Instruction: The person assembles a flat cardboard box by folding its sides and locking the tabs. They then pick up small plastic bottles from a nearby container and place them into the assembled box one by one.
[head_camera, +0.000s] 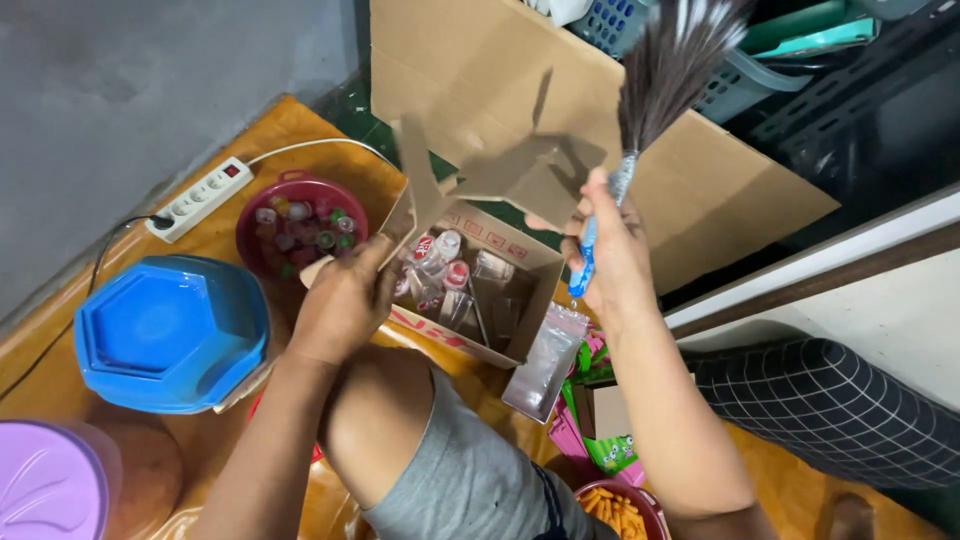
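While the left hand (345, 300) grips the near-left wall of the small cardboard box (470, 285), fingers curled over its rim beside the raised flap, the right hand (610, 250) is closed around the blue handle of a small broom (650, 90). The two hands are apart, one at each side of the box. Judging from this, brushing would go best with the box held steady and its flaps pressed back so the bristles can get in, and with the broom angled down in short strokes.

As it is, the broom's long axis runs from the blue handle end low in the fist up and to the right, and its grey-brown bristles fan out toward the top edge of the view, pointing away from the box. The box sits open on the orange floor mat (300, 130), holding clear bottles with red caps.

Beyond its left side stands a dark red bowl (300, 225) of small caps, then a white power strip (200, 198) and a blue tub (170, 335). A clear plastic bag (545, 360) lies at the box's right corner.
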